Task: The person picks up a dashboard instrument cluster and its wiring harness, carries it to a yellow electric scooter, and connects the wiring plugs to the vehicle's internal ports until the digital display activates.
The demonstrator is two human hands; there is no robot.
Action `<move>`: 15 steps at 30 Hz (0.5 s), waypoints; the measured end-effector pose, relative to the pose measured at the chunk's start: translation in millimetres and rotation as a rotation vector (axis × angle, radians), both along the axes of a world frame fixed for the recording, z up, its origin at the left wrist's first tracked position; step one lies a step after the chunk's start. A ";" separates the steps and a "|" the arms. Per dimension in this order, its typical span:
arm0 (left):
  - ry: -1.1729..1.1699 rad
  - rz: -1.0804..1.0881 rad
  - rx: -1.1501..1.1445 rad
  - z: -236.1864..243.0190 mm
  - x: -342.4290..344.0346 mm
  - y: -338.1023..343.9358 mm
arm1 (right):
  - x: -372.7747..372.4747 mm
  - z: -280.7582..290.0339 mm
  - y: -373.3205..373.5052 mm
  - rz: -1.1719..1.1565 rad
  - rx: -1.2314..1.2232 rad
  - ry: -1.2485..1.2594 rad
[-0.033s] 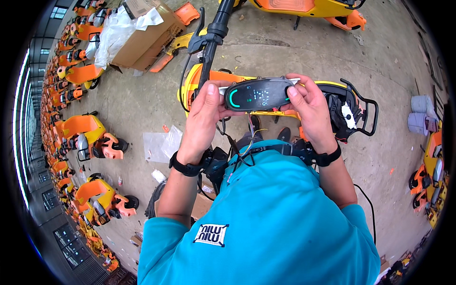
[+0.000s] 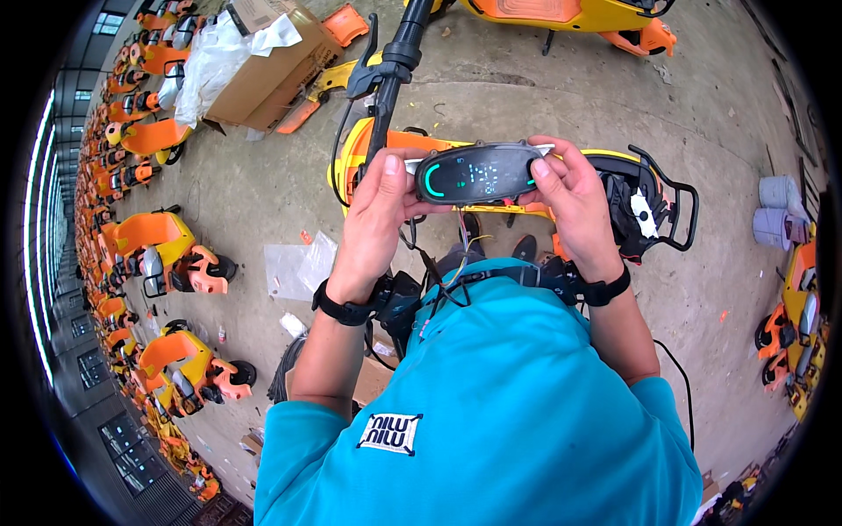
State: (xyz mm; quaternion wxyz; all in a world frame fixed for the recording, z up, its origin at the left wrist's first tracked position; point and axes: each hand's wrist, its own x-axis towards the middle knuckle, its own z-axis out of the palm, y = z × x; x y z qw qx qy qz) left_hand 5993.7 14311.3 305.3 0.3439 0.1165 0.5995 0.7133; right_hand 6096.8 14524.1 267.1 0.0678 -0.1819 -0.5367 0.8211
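Between my two hands I hold an oval black scooter display panel, its screen facing up and lit with green and pale segments. My left hand is closed on its left end, thumb along the edge. My right hand grips the right end, with the thumb resting on the front. Thin coloured wires hang below the panel toward my waist. Right beneath it stands a yellow and orange scooter; its black handlebar rises beyond my left hand. The panel's back is hidden.
An open cardboard box with white plastic wrap stands at the far left. Rows of yellow and orange scooters fill the left side. Another scooter is at the far edge. Buckets stand at the right; a plastic sheet lies on the concrete.
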 end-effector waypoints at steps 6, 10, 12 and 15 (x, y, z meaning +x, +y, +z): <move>0.260 -0.072 -0.296 21.3 -9.3 -18.2 | 1.5 -46.1 41.7 -0.196 -0.131 -0.104; 0.479 -0.384 -0.550 26.2 -16.2 -40.8 | 21.0 -98.3 68.9 -0.190 -0.152 -0.266; 0.653 -0.631 -0.696 20.8 -9.5 -39.7 | 25.2 -118.6 67.6 -0.149 -0.188 -0.328; 0.827 -0.936 -0.848 6.4 6.0 -34.0 | 27.1 -138.0 62.7 -0.082 -0.238 -0.429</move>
